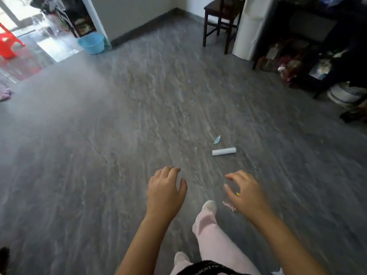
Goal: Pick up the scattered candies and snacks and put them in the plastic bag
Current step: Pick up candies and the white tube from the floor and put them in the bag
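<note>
Nearest, a leg (214, 239) in pink trousers is stretched forward, its socked foot (209, 206) on the grey floor (119, 116). Just past it, both hands hang palm down above the floor. The left hand (164, 193), at 6 o'clock of the view, has its fingers loosely curled and holds nothing. The right hand (246, 193), at 5 o'clock, has its fingers spread and slightly bent, with nothing in its grasp. A pink candy (229, 206) lies on the floor at 8 o'clock of the right hand, just beside its thumb side and near the foot. A small yellow bit (238, 194) shows at that hand's thumb edge; whether it touches the hand or lies beneath it cannot be told. Farther on, at 11 o'clock of the right hand and well apart from it, a white tube (223, 151) lies on its side, with a blue wrapper (217, 139) just beyond. Far off at 10 o'clock a blue basin (92, 43) stands by a wall corner; its contents cannot be made out. A dark chair (220, 18) stands at 1 o'clock.
</note>
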Motion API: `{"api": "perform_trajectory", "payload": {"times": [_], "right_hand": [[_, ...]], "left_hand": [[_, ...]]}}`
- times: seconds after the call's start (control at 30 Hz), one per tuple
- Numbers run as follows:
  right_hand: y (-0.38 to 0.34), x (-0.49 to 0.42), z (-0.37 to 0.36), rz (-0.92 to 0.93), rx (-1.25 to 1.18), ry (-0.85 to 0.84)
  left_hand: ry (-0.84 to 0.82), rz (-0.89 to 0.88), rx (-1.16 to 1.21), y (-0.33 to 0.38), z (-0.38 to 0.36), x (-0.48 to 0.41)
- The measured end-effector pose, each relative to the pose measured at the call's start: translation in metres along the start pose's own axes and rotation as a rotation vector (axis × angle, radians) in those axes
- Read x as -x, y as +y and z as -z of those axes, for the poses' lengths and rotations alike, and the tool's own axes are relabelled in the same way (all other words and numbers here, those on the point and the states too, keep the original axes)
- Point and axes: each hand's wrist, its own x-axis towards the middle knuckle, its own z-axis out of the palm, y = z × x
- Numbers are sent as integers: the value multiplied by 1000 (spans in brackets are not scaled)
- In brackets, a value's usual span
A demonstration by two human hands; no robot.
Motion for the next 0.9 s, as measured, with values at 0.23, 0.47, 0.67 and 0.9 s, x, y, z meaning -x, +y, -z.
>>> {"api": "perform_trajectory", "payload": {"times": [0.23,0.47,0.67,0.9], "right_hand": [[106,-125,5,-325,25,35],[164,-256,-21,-367,20,98],[264,-341,-115,-479,-1,44],[392,-398,-245,-578,12,11]], "left_hand": [[-149,-122,-76,5,-41,-157],[-257,-209,-84,15,-125,-310],[-495,-416,-199,4,-287,-411],[-602,-412,-192,-49,-480,-496]]}}
